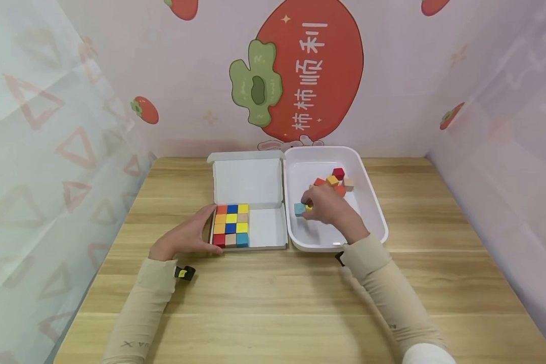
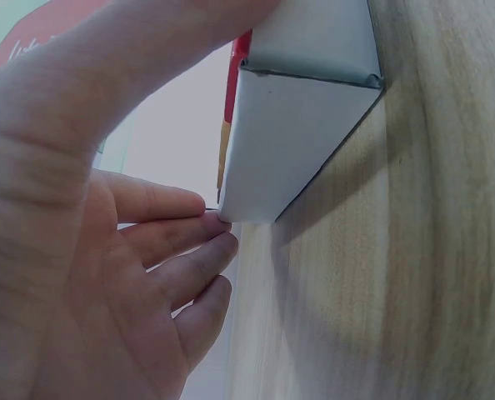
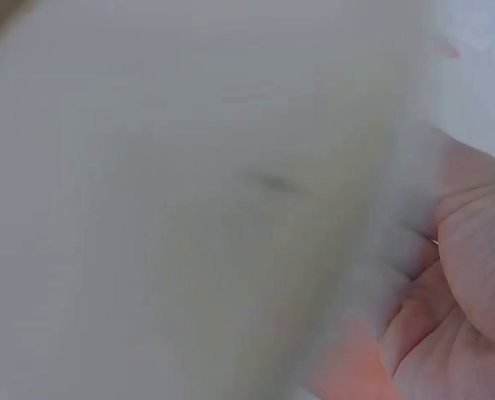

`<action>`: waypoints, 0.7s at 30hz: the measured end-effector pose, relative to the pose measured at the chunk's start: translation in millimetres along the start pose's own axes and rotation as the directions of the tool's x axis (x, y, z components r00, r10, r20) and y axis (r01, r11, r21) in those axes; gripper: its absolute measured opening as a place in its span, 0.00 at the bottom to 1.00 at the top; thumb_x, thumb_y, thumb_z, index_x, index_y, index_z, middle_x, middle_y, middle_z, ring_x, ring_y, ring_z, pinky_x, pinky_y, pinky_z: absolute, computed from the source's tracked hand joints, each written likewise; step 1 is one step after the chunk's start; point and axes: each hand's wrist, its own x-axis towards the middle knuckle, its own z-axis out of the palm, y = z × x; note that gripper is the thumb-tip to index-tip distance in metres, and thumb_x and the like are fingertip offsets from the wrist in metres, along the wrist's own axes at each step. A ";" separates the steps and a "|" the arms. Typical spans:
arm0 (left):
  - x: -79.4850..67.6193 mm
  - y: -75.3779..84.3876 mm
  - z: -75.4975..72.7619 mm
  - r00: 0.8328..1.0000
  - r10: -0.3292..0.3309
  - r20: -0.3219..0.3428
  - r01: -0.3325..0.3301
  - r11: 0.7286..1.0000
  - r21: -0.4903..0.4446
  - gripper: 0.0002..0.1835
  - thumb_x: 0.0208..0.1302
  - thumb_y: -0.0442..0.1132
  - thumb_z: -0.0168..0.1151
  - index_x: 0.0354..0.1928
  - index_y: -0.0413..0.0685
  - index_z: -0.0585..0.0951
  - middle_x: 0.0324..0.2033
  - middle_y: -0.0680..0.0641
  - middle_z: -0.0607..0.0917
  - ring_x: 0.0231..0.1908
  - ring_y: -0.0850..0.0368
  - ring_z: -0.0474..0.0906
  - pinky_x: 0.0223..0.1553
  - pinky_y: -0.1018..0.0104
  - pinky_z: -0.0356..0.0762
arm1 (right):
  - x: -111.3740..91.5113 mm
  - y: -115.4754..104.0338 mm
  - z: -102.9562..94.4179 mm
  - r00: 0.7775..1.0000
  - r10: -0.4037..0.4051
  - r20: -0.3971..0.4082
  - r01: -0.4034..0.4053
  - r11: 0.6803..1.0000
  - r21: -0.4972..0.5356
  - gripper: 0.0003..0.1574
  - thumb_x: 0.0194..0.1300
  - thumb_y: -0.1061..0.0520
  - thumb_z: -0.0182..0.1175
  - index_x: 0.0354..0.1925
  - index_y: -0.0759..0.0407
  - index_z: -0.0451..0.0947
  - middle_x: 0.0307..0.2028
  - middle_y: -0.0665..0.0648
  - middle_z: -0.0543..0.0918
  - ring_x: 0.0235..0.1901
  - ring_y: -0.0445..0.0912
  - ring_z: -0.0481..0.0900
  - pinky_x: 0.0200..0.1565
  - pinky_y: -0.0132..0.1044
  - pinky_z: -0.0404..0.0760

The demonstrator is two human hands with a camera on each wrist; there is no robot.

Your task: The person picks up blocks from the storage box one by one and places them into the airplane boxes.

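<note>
My left hand (image 1: 188, 235) touches the left side of a shallow white box (image 1: 267, 227). Its thumb rests at the front corner and its fingertips lie along the box wall, also seen in the left wrist view. Rows of coloured cubes (image 1: 231, 218) fill the box's left part. Over the white tray (image 1: 379, 215) my right hand (image 1: 329, 206) bends its fingers down around a yellow cube (image 1: 308, 207), mostly hidden by the fingers. A light blue cube (image 1: 300, 209) sits at the fingertips. Whether either cube is pinched cannot be made out; the right wrist view is mostly blocked by a blurred pale surface.
More cubes lie in the tray beyond the right hand: a red cube (image 1: 338, 174), an orange-yellow cube (image 1: 332, 181) and a plain wooden cube (image 1: 348, 184), among others. The box's raised lid (image 1: 247, 181) leans back. Box and tray stand side by side on a wooden table (image 1: 264, 303).
</note>
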 end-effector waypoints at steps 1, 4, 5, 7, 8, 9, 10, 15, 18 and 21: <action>0.1 0.0 -0.2 1.000 0.001 0.001 -0.001 1.000 0.002 0.71 0.35 0.68 0.76 0.77 0.57 0.43 0.76 0.48 0.51 0.73 0.45 0.53 0.71 0.40 0.58 | -1.4 -1.9 -3.1 1.000 -0.012 -0.004 0.012 1.000 0.005 0.23 0.49 0.52 0.76 0.45 0.52 0.86 0.38 0.52 0.87 0.33 0.44 0.81 0.43 0.36 0.86; 0.2 -0.2 -0.6 1.000 0.000 0.002 0.000 1.000 0.005 0.71 0.35 0.68 0.76 0.77 0.57 0.43 0.75 0.48 0.51 0.72 0.46 0.54 0.71 0.41 0.59 | -4.3 -10.1 -10.8 0.998 -0.057 -0.023 0.057 0.998 0.014 0.22 0.49 0.51 0.76 0.44 0.52 0.87 0.37 0.51 0.88 0.32 0.43 0.82 0.42 0.35 0.87; 0.2 -0.3 -0.7 1.000 0.003 0.003 -0.003 1.000 0.005 0.71 0.35 0.68 0.76 0.77 0.56 0.43 0.75 0.48 0.52 0.72 0.46 0.54 0.71 0.40 0.59 | -4.8 -13.5 -12.6 0.997 -0.075 -0.028 0.076 0.997 0.017 0.21 0.49 0.50 0.76 0.44 0.52 0.87 0.37 0.50 0.88 0.32 0.42 0.82 0.42 0.35 0.86; 0.0 -0.4 -0.6 1.000 0.008 0.004 -0.008 1.000 0.009 0.71 0.36 0.68 0.76 0.77 0.56 0.43 0.75 0.48 0.51 0.72 0.46 0.54 0.71 0.41 0.59 | -4.8 -21.6 -15.2 0.993 -0.110 -0.038 0.111 0.993 0.026 0.20 0.49 0.50 0.76 0.42 0.52 0.87 0.35 0.51 0.89 0.31 0.42 0.82 0.41 0.35 0.86; -0.2 -0.5 -0.6 1.000 0.009 0.004 -0.009 1.000 0.010 0.71 0.36 0.68 0.76 0.77 0.55 0.43 0.76 0.48 0.51 0.72 0.46 0.53 0.71 0.41 0.59 | -4.1 -26.0 -15.7 0.991 -0.125 -0.042 0.127 0.991 0.034 0.19 0.50 0.50 0.76 0.42 0.53 0.87 0.35 0.51 0.89 0.31 0.41 0.82 0.40 0.34 0.86; -0.4 -0.5 -0.6 1.000 0.014 0.004 -0.014 1.000 0.012 0.71 0.36 0.68 0.76 0.77 0.54 0.43 0.76 0.47 0.51 0.73 0.45 0.53 0.71 0.41 0.58 | -2.9 -30.6 -16.0 0.989 -0.140 -0.041 0.141 0.989 0.047 0.19 0.50 0.50 0.76 0.42 0.53 0.87 0.35 0.51 0.89 0.31 0.41 0.82 0.40 0.34 0.86; -0.4 -0.4 -0.9 1.000 0.018 0.003 -0.018 1.000 0.015 0.71 0.36 0.68 0.76 0.77 0.54 0.43 0.76 0.47 0.51 0.73 0.45 0.52 0.71 0.41 0.58 | -1.5 -35.4 -16.2 0.988 -0.149 -0.035 0.151 0.986 0.064 0.19 0.50 0.50 0.75 0.42 0.54 0.87 0.35 0.52 0.89 0.31 0.41 0.82 0.41 0.34 0.86; -0.5 -0.1 -2.0 1.000 0.031 0.001 -0.031 0.999 0.017 0.71 0.36 0.68 0.76 0.77 0.52 0.43 0.76 0.45 0.51 0.73 0.44 0.52 0.72 0.40 0.57 | 11.3 -58.2 -11.1 0.989 -0.151 0.012 0.148 0.979 0.139 0.21 0.53 0.51 0.74 0.46 0.54 0.86 0.38 0.52 0.88 0.33 0.41 0.82 0.42 0.32 0.86; -0.4 -0.7 -1.7 1.000 0.026 -0.001 -0.026 1.000 0.007 0.71 0.36 0.67 0.76 0.77 0.53 0.43 0.76 0.46 0.51 0.73 0.45 0.52 0.72 0.41 0.57 | 22.9 -67.9 -3.4 0.990 -0.134 0.031 0.127 0.979 0.160 0.21 0.53 0.50 0.73 0.46 0.54 0.86 0.39 0.52 0.88 0.33 0.41 0.82 0.41 0.31 0.86; -0.5 -1.6 -0.6 1.000 0.015 -0.002 -0.015 1.000 -0.003 0.71 0.36 0.67 0.76 0.77 0.55 0.43 0.76 0.47 0.51 0.73 0.46 0.52 0.72 0.41 0.57 | 35.5 -74.8 8.3 0.996 -0.088 0.031 0.082 0.983 0.162 0.21 0.53 0.50 0.73 0.46 0.54 0.86 0.38 0.51 0.88 0.33 0.41 0.81 0.40 0.30 0.85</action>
